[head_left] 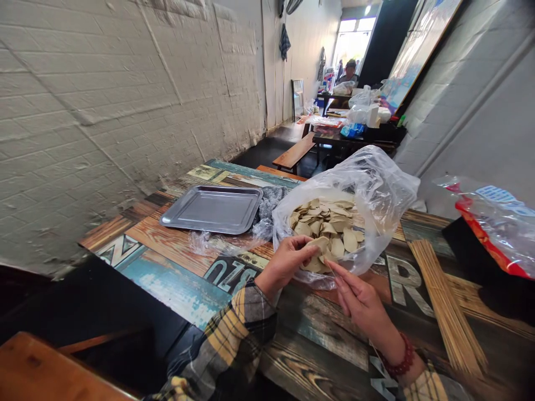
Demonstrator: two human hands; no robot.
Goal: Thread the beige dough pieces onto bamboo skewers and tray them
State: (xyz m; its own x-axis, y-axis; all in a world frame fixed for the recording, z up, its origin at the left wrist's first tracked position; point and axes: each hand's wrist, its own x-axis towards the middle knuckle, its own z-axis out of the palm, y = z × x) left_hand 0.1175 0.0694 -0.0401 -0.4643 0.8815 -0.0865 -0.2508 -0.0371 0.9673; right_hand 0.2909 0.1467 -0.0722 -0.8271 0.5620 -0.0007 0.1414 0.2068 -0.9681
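My left hand (289,260) pinches a thin, pale beige slice (321,243) at the near edge of an open clear plastic bag (384,184). Inside the bag lies a heap of similar slices (324,214); what food they are I cannot tell. A thin wooden skewer (333,271) is gripped in the fingers of my right hand (359,298), its tip close to the held slice. Whether the tip has pierced the slice is too small to make out. On the right of the table lies a bundle of bamboo skewers (447,306).
A metal tray (213,209) rests left of the bag, with crumpled plastic (221,240) beside it. A black box with red-edged plastic packaging (493,234) stands at the right. Farther back are a wooden bench (296,151), cluttered tables and a seated person (349,72).
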